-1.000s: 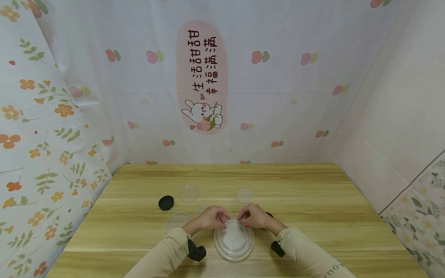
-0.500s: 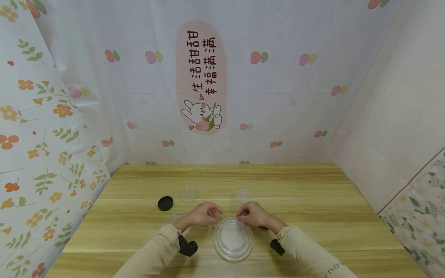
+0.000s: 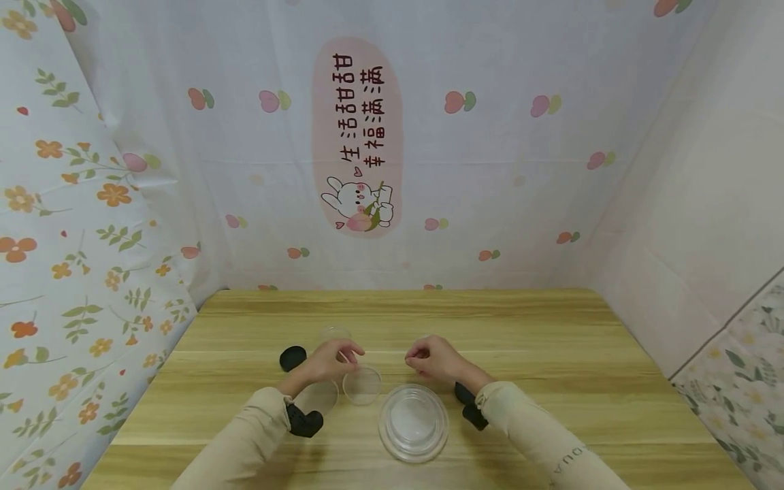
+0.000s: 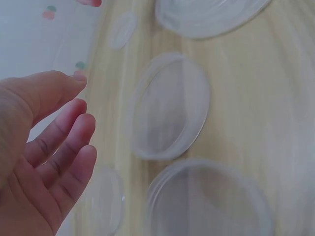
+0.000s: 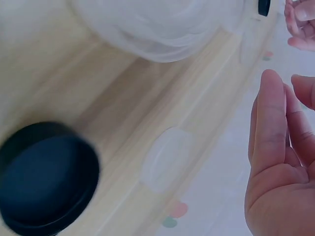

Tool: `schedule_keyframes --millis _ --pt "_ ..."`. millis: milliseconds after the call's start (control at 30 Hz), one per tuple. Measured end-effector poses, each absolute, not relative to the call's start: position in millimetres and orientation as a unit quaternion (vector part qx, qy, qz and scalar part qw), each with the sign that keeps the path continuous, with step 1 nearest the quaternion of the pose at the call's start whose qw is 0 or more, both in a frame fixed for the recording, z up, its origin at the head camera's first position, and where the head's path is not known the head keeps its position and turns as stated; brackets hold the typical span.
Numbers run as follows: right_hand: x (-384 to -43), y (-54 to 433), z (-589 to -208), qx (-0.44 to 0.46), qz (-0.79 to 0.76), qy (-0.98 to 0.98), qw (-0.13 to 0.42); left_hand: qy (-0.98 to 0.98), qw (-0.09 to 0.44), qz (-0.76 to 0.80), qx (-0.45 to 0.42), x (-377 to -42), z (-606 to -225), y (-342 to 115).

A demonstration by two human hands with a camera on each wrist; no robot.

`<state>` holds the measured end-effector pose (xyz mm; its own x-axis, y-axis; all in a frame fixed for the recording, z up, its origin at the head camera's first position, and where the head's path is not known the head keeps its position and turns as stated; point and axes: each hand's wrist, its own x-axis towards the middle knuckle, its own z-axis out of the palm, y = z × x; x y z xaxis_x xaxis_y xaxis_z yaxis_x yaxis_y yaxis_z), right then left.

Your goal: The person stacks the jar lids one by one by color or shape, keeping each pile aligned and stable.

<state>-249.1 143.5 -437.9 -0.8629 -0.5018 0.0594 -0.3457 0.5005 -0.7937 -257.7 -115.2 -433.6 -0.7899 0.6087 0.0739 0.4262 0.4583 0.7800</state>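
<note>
My left hand (image 3: 331, 361) hovers over the table's left middle, fingers loosely bent with nothing between them. Below it lies a clear round lid-like disc (image 3: 363, 386), also seen in the left wrist view beside a larger clear disc (image 4: 206, 201). My right hand (image 3: 437, 361), likewise holding nothing, is raised beyond a stack of clear round lid-like pieces (image 3: 413, 423), the smaller ones lying on the wider. Both hands are apart from the stack. In the right wrist view a small clear disc (image 5: 167, 160) lies flat; the right hand mostly hides it from the head view.
A black round lid-like piece (image 3: 292, 358) lies left of the left hand. Another black one (image 5: 47, 182) sits near the right wrist. One more clear disc (image 3: 335, 332) is partly behind the left hand. Patterned cloth (image 3: 490, 170) hangs behind the table.
Both hands were at the stack's far rim. They have come away from it: the left moved left and farther back, the right slightly back. The stack stays in place.
</note>
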Motion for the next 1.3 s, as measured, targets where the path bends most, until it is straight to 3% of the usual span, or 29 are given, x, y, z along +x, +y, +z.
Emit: schedule_keyframes --millis 667,967,1300 --pt "-275 79 -444 -0.232 -0.472 0.846 0.085 0.885 0.035 0.401 0.233 -268 -442 -152" --pt "-274 50 -448 -0.229 -0.476 0.842 0.105 0.883 0.045 0.4 0.24 -259 -450 -167" --pt "-267 15 -454 -0.275 -0.428 0.858 0.074 0.874 0.061 0.428 0.224 -247 -455 -186"
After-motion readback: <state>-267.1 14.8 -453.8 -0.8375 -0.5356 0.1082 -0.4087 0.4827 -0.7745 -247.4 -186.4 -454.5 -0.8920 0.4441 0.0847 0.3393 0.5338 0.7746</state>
